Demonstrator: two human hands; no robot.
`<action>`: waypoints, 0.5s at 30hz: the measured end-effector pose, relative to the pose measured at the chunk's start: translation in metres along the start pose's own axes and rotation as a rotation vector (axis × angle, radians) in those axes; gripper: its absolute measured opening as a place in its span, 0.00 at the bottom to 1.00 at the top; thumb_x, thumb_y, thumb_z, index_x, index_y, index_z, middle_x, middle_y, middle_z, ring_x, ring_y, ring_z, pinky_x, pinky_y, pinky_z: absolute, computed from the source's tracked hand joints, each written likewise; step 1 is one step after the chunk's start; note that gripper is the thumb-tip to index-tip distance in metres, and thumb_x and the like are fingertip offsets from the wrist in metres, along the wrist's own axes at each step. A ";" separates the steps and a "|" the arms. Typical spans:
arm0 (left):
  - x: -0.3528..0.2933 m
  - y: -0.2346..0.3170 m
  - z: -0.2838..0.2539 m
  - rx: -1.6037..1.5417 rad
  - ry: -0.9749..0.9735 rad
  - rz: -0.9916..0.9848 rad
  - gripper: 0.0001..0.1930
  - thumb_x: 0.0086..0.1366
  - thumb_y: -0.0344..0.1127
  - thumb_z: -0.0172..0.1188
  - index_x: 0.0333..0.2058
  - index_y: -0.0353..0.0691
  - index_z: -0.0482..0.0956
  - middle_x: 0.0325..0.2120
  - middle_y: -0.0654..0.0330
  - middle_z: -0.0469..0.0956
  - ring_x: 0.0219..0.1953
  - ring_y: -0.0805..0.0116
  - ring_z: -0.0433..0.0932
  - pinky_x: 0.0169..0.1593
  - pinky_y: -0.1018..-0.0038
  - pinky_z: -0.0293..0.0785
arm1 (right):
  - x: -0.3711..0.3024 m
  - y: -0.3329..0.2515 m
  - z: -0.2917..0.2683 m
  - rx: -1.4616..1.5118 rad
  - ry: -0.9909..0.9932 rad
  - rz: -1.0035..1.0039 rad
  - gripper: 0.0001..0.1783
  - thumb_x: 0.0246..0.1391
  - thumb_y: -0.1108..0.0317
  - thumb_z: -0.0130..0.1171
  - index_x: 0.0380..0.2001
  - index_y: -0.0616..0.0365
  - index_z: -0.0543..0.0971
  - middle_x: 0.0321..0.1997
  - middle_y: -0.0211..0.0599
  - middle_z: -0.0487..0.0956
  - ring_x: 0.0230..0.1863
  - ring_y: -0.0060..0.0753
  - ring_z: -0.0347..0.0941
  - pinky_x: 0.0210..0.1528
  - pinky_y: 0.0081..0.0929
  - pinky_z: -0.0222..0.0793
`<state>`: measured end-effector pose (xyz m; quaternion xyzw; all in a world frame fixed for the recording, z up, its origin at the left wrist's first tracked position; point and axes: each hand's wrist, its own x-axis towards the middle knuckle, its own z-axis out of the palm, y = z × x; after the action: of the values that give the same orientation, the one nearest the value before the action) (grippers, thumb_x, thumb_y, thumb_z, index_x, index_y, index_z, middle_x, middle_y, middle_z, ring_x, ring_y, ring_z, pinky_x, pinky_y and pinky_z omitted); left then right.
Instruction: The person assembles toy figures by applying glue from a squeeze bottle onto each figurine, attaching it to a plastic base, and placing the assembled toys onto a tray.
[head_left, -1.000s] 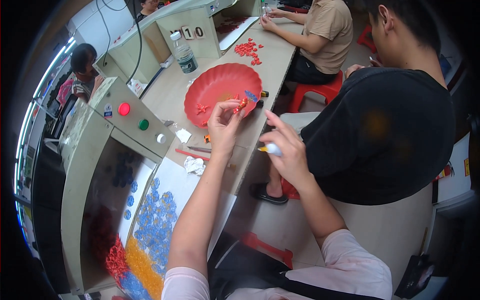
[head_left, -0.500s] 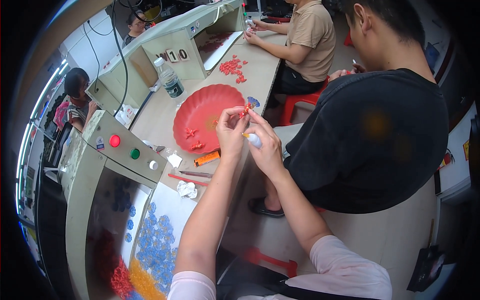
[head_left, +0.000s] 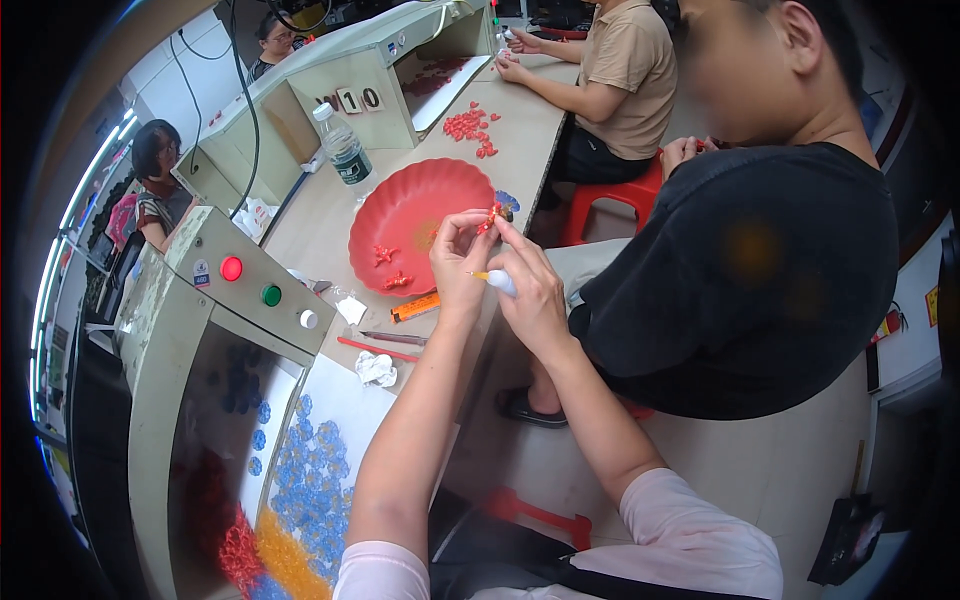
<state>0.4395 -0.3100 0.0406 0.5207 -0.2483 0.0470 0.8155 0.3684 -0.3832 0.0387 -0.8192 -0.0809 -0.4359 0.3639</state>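
Over the near rim of a red scalloped plate [head_left: 372,215], my two hands are held close together. My left hand [head_left: 460,262] pinches a small red figure-like ornament [head_left: 490,222] between thumb and fingertips. Beyond the fingertips shows a blue fan-shaped piece [head_left: 508,203]; whether it joins the ornament is hard to tell. My right hand [head_left: 535,300] has a small white squeeze bottle [head_left: 501,283] with a yellowish nozzle tucked in its palm, the nozzle pointing toward my left hand. The right thumb and forefinger also touch the ornament. Similar red ornaments [head_left: 398,280] lie in the plate.
A water bottle [head_left: 343,148] stands behind the plate. Near my left forearm lie an orange box [head_left: 415,307], tweezers [head_left: 393,338], a red stick [head_left: 375,349] and crumpled tissue [head_left: 376,369]. Blue flower pieces [head_left: 315,465] cover a white sheet. A co-worker in black [head_left: 740,280] sits close right.
My hands stay together, and the ornament has turned slightly, with less of the blue piece showing. The bottle has tilted a little. The co-worker in black has turned their head toward my hands.
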 end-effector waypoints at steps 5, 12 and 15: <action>-0.002 0.003 -0.003 -0.001 0.008 0.011 0.07 0.52 0.20 0.54 0.30 0.36 0.69 0.35 0.59 0.72 0.37 0.74 0.72 0.40 0.81 0.69 | 0.001 -0.003 0.000 -0.039 -0.040 -0.013 0.07 0.35 0.80 0.54 0.22 0.60 0.69 0.53 0.42 0.64 0.49 0.44 0.65 0.46 0.35 0.63; -0.004 0.008 -0.002 -0.016 0.022 -0.020 0.06 0.53 0.19 0.53 0.30 0.35 0.69 0.34 0.60 0.71 0.38 0.74 0.71 0.42 0.80 0.68 | 0.001 -0.006 -0.003 -0.065 -0.066 -0.030 0.06 0.36 0.80 0.54 0.21 0.61 0.68 0.53 0.43 0.64 0.48 0.45 0.65 0.46 0.35 0.63; -0.005 0.009 -0.004 -0.006 0.030 -0.028 0.06 0.53 0.20 0.53 0.30 0.35 0.69 0.34 0.60 0.71 0.38 0.74 0.71 0.42 0.80 0.68 | 0.001 -0.009 -0.002 -0.092 -0.062 -0.051 0.06 0.36 0.80 0.54 0.21 0.62 0.68 0.52 0.43 0.65 0.48 0.45 0.65 0.46 0.36 0.63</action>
<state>0.4334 -0.3014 0.0448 0.5210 -0.2286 0.0426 0.8213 0.3636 -0.3786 0.0453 -0.8459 -0.0931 -0.4226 0.3119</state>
